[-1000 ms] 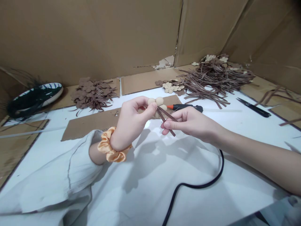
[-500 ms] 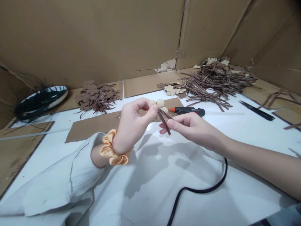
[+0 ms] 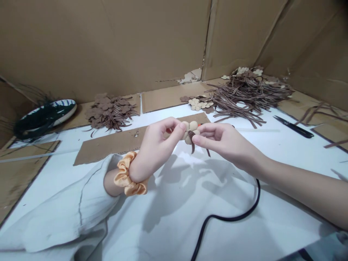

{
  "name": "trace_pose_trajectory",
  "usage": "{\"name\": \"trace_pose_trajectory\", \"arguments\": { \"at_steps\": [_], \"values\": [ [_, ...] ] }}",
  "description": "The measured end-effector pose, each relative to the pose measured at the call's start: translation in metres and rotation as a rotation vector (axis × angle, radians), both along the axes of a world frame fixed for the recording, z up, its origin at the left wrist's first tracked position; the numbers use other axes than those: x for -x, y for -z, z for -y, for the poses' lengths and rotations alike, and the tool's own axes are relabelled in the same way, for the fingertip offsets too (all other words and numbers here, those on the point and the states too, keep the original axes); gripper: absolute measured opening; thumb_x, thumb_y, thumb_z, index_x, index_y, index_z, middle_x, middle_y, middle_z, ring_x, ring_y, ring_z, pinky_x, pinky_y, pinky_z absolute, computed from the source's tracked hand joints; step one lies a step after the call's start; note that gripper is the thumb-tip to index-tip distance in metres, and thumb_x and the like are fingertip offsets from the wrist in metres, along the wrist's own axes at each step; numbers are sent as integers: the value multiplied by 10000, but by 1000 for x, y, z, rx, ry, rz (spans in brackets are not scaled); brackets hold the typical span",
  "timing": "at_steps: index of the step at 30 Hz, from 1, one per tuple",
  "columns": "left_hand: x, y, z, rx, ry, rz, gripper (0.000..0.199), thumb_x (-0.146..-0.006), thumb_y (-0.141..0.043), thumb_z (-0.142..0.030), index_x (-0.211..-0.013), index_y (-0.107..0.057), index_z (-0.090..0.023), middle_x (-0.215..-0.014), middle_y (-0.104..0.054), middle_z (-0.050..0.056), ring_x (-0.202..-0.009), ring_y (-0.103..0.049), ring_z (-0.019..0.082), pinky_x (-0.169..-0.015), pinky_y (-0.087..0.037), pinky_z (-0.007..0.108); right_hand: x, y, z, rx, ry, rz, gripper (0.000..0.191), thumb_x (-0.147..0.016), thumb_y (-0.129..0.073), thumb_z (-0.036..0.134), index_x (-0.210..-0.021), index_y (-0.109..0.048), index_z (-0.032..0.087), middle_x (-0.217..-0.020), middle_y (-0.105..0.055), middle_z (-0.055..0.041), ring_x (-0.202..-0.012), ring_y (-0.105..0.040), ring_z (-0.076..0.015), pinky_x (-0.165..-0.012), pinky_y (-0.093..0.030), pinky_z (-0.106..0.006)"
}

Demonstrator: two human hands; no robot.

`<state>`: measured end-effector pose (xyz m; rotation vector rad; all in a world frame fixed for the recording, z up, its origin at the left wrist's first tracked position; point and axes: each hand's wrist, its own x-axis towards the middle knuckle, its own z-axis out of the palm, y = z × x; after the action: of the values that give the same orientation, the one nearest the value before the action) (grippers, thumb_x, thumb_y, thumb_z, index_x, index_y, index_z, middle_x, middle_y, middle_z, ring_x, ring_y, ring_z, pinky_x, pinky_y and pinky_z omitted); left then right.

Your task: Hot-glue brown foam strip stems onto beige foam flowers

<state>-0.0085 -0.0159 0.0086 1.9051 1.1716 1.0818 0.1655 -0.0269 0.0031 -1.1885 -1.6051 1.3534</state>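
Pinch grip from both sides: left hand (image 3: 156, 150) and right hand (image 3: 225, 143) hold beige bead cluster (image 3: 190, 129) between their fingertips, above cardboard strip (image 3: 108, 146), brown ribbon strips (image 3: 192, 143) hanging roughly straight down from it; white desk (image 3: 174, 206), cardboard walls (image 3: 108, 43) behind

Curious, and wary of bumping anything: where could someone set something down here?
The white sheet between the sleeve and the black cable has open room. The back is crowded, with the brown strip pile and the felt flower pile.
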Motion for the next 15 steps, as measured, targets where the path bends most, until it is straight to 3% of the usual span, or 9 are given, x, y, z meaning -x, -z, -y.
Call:
{"name": "trace_pose_trajectory", "arguments": {
  "at_steps": [3,9,15],
  "values": [
    [0,0,2,-28,13,-54,278,-871,-523,-316,-666,-589,-142,-633,-614,-1,-611,-520,109,-578,-398,209,1,-2,2,-37,12,18,189,-769,-665,342,-764,-641,155,-764,-627,-7,-695,-530,-120,-609,-381,-245],
    [0,7,6,-61,34,-121,290,-910,-467,-356,-715,-555,-161,-677,-613,-6,-636,-528,112,-608,-389,214,6,2,5,-45,12,-42,189,-808,-608,302,-694,-589,152,-650,-533,23,-601,-431,-91,-574,-338,-243],
    [-2,14,7,1,1,-64,303,-899,-469,-393,-713,-544,-167,-682,-593,7,-655,-530,131,-625,-401,235,9,5,5,-1,49,-87,171,-788,-604,274,-673,-552,159,-662,-507,13,-621,-431,-104,-544,-322,-242]
  ]
}}
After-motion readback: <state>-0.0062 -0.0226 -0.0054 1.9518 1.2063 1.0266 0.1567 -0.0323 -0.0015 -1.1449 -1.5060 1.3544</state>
